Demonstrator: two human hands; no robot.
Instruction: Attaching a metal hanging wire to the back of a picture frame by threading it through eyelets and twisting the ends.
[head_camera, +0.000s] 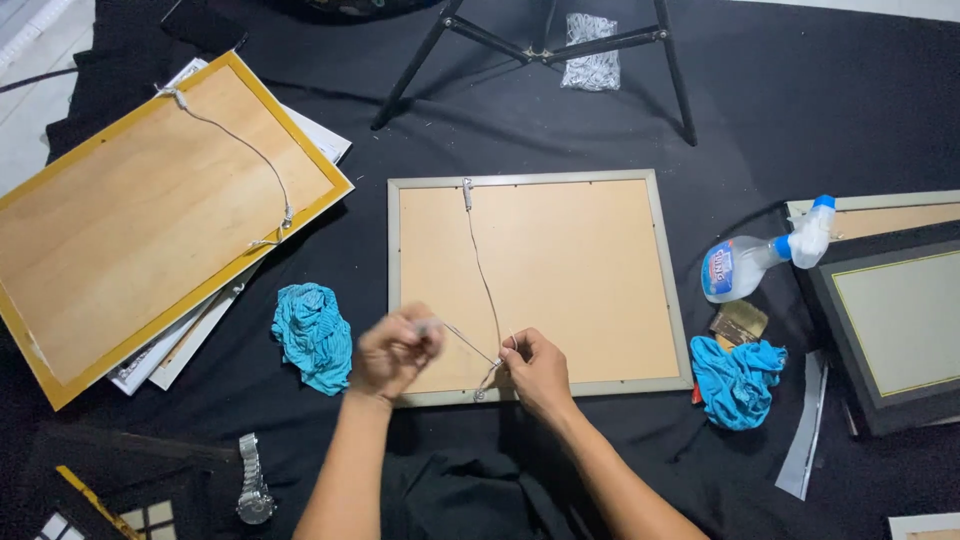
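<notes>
Cloth (820, 120), black, perhaps over floor

My one camera sits on my head and looks almost straight down at the black cloth (600, 110) on the floor. It hangs close above my left hand (395, 350) and right hand (535, 370), forearms entering from the bottom edge.

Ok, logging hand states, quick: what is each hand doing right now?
Left hand: closed, pinching the hanging wire of the grey frame.
Right hand: closed on the wire's end at the frame's lower edge.
</notes>
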